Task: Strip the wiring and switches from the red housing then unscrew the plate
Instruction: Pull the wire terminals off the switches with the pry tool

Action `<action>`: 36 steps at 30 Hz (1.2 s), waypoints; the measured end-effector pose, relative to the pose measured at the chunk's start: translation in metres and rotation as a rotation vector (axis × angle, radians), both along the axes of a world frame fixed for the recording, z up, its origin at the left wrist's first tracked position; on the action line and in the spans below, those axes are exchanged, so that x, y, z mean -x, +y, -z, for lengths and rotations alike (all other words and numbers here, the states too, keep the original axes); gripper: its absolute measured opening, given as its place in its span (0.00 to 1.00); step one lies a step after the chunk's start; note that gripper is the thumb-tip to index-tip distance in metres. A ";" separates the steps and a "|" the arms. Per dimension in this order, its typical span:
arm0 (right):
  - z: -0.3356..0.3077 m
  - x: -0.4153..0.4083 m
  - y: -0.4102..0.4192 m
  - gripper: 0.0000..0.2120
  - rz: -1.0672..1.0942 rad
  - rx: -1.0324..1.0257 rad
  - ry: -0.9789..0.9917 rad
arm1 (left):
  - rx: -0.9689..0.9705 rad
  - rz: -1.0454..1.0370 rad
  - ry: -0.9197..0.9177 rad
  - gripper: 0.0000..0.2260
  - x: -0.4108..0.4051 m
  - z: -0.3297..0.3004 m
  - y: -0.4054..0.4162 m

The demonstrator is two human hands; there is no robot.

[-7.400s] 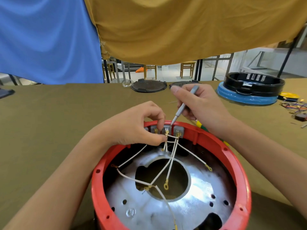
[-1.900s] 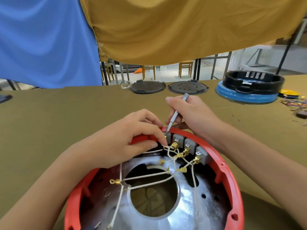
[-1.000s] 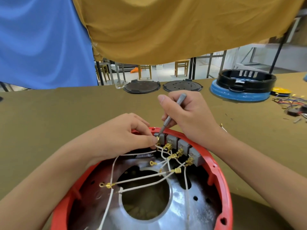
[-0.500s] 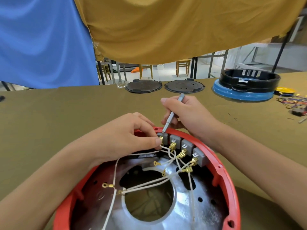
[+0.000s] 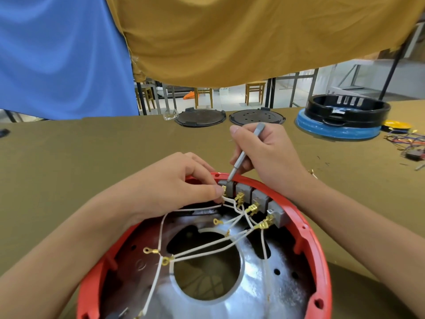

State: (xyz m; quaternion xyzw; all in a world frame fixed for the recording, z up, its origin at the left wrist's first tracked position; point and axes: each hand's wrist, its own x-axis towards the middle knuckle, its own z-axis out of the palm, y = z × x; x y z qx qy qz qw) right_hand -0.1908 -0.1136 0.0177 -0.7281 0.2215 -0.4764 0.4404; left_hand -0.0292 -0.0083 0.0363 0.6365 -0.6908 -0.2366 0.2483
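A: Olive bench [image 5: 69, 171], red housing [image 5: 305, 236] nearest. Since a second ago: screwdriver [image 5: 243, 155] tip holds on leftmost switch [image 5: 228, 188].

B: Right hand [image 5: 269, 155] grips it; left hand [image 5: 174, 187] pinches the terminal. Wiring still attached.

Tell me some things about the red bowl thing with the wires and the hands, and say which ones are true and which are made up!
1. The right hand holds a thin grey tool. True.
2. The tool's tip touches the grey switch farthest to the left in the row. True.
3. The left hand lies flat on the table. False: its fingers pinch at a gold connector beside that switch.
4. The wires inside the red housing are black. False: they are white with gold ends.
5. The shiny plate has a big round hole in its middle. True.
6. All the switches are already out of the housing. False: four grey switches sit along its rim.
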 end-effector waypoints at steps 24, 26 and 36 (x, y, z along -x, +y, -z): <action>-0.004 -0.013 -0.017 0.23 -0.132 -0.342 0.253 | 0.172 0.219 -0.153 0.05 -0.001 0.000 0.000; -0.002 -0.011 -0.014 0.23 -0.126 -0.286 0.249 | 0.171 0.216 -0.153 0.06 -0.002 -0.001 0.000; 0.003 0.002 -0.002 0.22 0.015 -0.068 0.005 | 0.172 0.197 -0.096 0.06 -0.005 0.000 -0.002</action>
